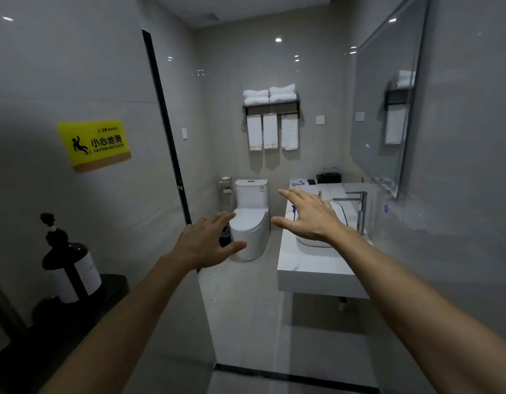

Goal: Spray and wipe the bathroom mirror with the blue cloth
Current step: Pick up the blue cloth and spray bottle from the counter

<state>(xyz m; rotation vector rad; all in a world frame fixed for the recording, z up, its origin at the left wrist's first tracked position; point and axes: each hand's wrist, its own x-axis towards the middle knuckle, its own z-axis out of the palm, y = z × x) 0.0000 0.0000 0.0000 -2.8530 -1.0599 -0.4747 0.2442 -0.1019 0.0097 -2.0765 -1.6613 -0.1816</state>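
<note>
Both hands reach forward with fingers spread, holding nothing: my left hand [206, 240] at center frame before the toilet [250, 220], my right hand [311, 217] over the worktop [311, 265]. At upper right hangs the mirror [385, 109].

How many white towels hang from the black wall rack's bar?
3, side by side above the toilet: left white towel, middle, right. Folded ones lie on top.

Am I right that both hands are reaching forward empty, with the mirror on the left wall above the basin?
Not quite: the head view shows the mirror on the right wall above the basin, not the left. The rest holds: the left hand and right hand both reach forward, open and empty.
</note>
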